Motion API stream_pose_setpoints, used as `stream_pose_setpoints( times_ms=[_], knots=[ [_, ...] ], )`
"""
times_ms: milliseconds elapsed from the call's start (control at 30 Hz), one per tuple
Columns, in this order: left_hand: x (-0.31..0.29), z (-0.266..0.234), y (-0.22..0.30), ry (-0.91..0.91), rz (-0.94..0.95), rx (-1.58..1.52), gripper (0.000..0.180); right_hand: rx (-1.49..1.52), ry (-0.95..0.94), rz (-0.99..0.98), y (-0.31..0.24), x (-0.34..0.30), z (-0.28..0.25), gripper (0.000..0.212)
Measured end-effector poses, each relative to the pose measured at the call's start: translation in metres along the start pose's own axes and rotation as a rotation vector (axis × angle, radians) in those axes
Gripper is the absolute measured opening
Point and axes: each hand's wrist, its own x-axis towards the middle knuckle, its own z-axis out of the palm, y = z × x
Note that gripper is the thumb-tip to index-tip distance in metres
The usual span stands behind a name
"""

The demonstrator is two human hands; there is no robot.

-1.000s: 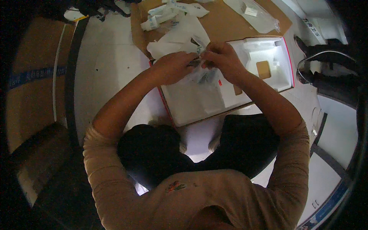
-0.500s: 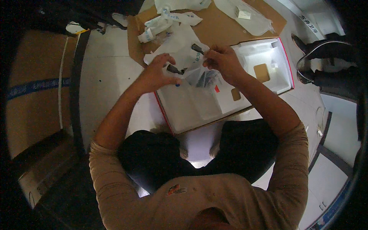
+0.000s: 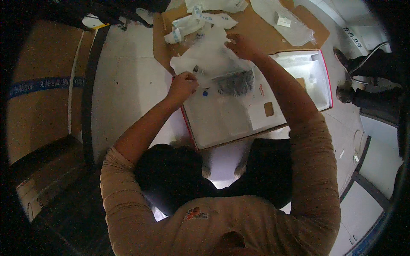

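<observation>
A clear plastic bag (image 3: 204, 55) spreads over the left part of an open white foam-lined box (image 3: 222, 132). Inside its lower end lies a dark object (image 3: 235, 82), blurred by the film, so its kind is unclear. My left hand (image 3: 183, 88) is closed in a pinch on the bag's left edge, above the box's left rim. Higher up and to the right, my right hand (image 3: 244, 47) has its fingers curled at the bag's upper edge, apparently gripping the film. Beside my left fingers a small dark piece (image 3: 197, 69) shows through the plastic.
Crumpled white wrappings (image 3: 194, 26) lie on the cardboard flap (image 3: 252, 27) behind the box. A small white box (image 3: 283, 19) rests on a plastic bag to the right. Another person's dark-clothed legs (image 3: 371, 81) are at the far right. A large brown carton (image 3: 42, 98) stands left.
My right hand has moved up and away, and my left hand has lowered slightly and closed. Between them the bag has spread out, with its dark contents now lying flatter over the box.
</observation>
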Motion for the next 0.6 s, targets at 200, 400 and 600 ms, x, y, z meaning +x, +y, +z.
stream_pose_setpoints(
  times_ms=[200,400,600],
  knots=[
    [0.002,0.016,0.009,0.050,-0.078,-0.010,0.041,-0.163,-0.009,-0.101,-0.004,0.028,0.058,0.059],
    [-0.015,0.022,0.024,0.041,0.462,0.328,0.026,0.210,-0.121,-0.026,0.025,0.031,0.045,0.052],
    [-0.049,0.028,0.069,-0.155,0.396,0.223,0.014,0.758,-0.031,0.160,0.016,-0.038,-0.038,0.033]
  ],
)
